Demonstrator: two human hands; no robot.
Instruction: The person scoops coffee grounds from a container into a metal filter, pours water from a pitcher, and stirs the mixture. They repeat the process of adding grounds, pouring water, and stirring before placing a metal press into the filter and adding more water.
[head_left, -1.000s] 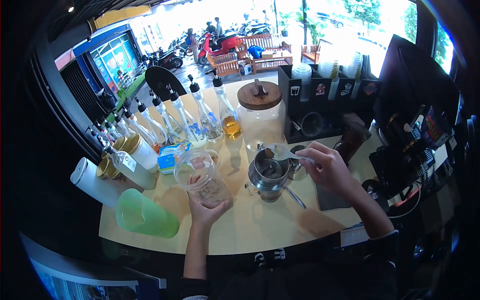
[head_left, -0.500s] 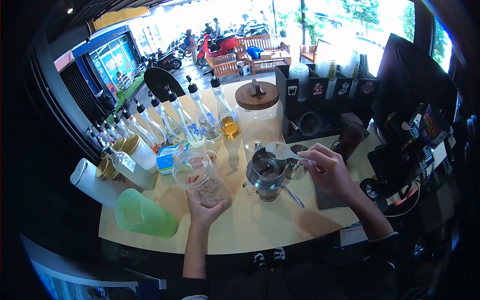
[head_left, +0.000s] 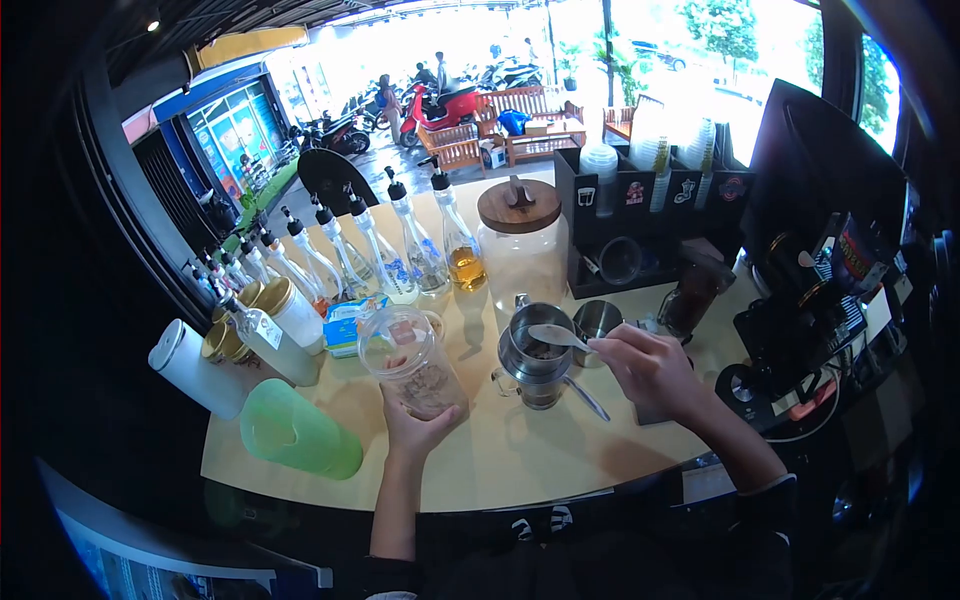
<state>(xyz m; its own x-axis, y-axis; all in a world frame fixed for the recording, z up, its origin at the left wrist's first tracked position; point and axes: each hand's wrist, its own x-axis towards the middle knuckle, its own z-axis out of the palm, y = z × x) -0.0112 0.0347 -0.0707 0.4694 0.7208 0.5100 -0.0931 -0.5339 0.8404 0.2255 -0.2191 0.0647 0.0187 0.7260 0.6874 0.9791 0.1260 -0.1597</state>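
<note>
My left hand [head_left: 422, 432] is wrapped round a clear plastic jar [head_left: 425, 385], open at the top, with pale brownish pieces in it. Pinched in my right hand [head_left: 640, 368] is a white plastic spoon [head_left: 560, 337], its bowl over the mouth of a metal filter cup [head_left: 533, 360]. Dark contents show inside that cup, which sits on a glass mug [head_left: 543, 397]. A metal spoon handle [head_left: 587, 398] sticks out at the mug's right. Behind it stands another metal cup [head_left: 598, 325].
Pump bottles [head_left: 415, 250] line the counter's back left. A wooden-lidded glass jar [head_left: 525, 262] stands behind the filter. At left are a green pitcher [head_left: 310, 435] and a blue-green packet [head_left: 350, 325]. On the right are a black cup rack [head_left: 625, 225] and a dark jar [head_left: 690, 295].
The white spoon has tilted and come lower over the filter cup, with my right hand slightly lower. My left hand still holds the jar. The whole view has shifted slightly.
</note>
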